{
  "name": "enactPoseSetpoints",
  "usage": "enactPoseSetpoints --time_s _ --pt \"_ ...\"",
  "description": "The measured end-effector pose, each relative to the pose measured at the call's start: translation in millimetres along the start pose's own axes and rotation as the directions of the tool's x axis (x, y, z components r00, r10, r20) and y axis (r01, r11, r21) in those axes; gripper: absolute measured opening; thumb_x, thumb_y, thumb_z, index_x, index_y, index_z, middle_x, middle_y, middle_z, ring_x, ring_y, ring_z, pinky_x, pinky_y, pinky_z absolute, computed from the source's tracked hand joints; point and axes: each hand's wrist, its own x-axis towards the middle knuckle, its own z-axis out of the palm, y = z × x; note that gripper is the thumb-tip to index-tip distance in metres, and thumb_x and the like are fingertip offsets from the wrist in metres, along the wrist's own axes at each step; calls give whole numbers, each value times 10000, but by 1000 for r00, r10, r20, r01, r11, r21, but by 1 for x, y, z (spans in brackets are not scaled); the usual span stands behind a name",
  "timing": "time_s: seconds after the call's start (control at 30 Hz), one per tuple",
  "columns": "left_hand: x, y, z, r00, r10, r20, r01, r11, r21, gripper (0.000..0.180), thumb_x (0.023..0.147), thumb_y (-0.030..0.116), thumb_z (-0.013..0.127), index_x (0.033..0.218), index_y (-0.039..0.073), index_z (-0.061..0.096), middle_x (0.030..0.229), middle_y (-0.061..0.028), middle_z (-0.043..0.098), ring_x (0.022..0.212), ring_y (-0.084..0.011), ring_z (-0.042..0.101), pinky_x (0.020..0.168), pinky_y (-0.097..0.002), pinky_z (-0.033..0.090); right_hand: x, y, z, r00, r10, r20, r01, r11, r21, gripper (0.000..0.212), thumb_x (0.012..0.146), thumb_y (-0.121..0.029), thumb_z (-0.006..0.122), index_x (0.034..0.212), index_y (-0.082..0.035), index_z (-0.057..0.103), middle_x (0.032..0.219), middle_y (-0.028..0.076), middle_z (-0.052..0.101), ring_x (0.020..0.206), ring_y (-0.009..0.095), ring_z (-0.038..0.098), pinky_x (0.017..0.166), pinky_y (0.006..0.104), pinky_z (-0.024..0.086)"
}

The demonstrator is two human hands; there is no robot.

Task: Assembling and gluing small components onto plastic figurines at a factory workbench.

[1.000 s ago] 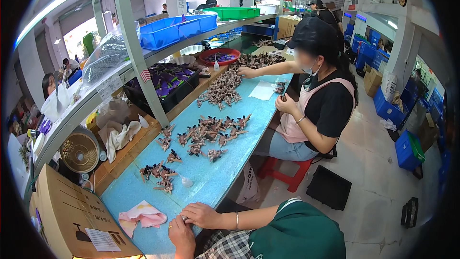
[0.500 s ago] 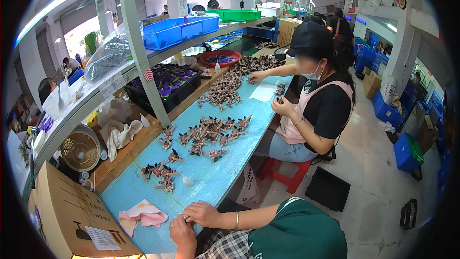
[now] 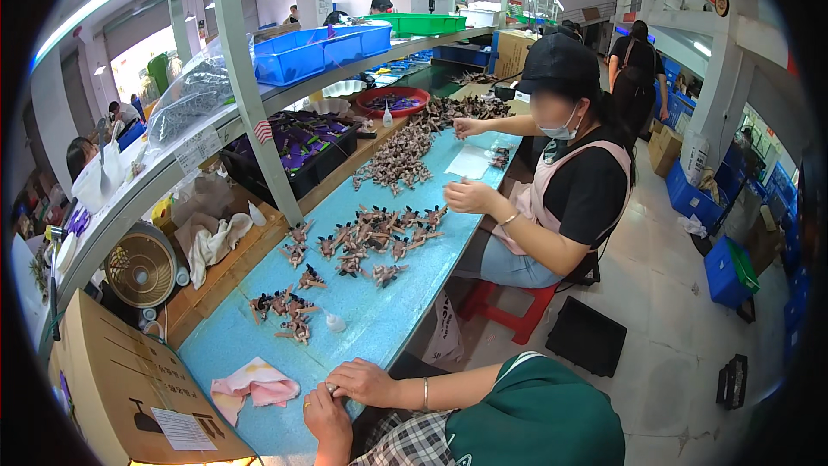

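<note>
Close together over the near edge of the blue tabletop (image 3: 379,319) are my left hand (image 3: 328,419) and my right hand (image 3: 364,381). The fingers of both are closed around a tiny greyish piece (image 3: 333,388), mostly hidden, whose kind I cannot make out. To their left lies a crumpled pink and cream cloth (image 3: 254,388). A small white nozzle bottle (image 3: 335,323) stands farther up the table, beside a cluster of small brown and beige figures (image 3: 286,306) with dark parts. Beyond it is a bigger group of similar figures (image 3: 375,237).
A cardboard box (image 3: 142,380) stands at the left. Across the table's right side, a seated co-worker (image 3: 573,181) handles pieces near a large heap of figures (image 3: 397,156). Blue bins (image 3: 323,52) sit on the shelf above a black crate (image 3: 297,151). A black tray (image 3: 586,335) lies on the floor.
My hands stay almost in place, still pinching the tiny piece. The co-worker's nearer hand has moved left over the table. In the background, a standing person has moved to the right.
</note>
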Motion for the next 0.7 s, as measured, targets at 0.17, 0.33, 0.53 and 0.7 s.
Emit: enactPoseSetpoints --time_s 0.17,0.33,0.53,0.7 --pt "2 0 2 1000 15 -5 -15 1000 -2 209 780 94 652 939 21 538 760 -139 502 717 -338 526 619 -428 422 0 4 2 998 -28 -56 29 999 15 235 825 -219 629 1019 -90 598 912 47 605 836 229 598 729 340 441" --pt "-1 -3 4 1000 23 -5 -23 1000 4 243 781 94 652 983 8 548 767 -141 509 721 -339 528 623 -428 424 0 4 3 998 -34 -54 34 999 4 240 826 -226 627 1022 -90 598 915 47 605 837 227 597 731 340 441" --pt "-1 -3 3 1000 16 -1 -16 1000 1 253 788 99 648 1001 4 550 772 -140 513 726 -341 529 628 -431 423 0 4 5 997 -42 -68 41 999 -4 237 831 -238 621 1016 -92 595 913 47 606 834 226 597 734 339 442" --pt "-1 -2 1 1000 11 18 -11 1000 -7 248 780 83 652 993 9 550 772 -142 513 727 -344 529 626 -434 421 0 4 4 997 -44 -64 44 999 11 233 833 -241 620 1010 -91 593 912 47 605 829 227 598 728 339 442"
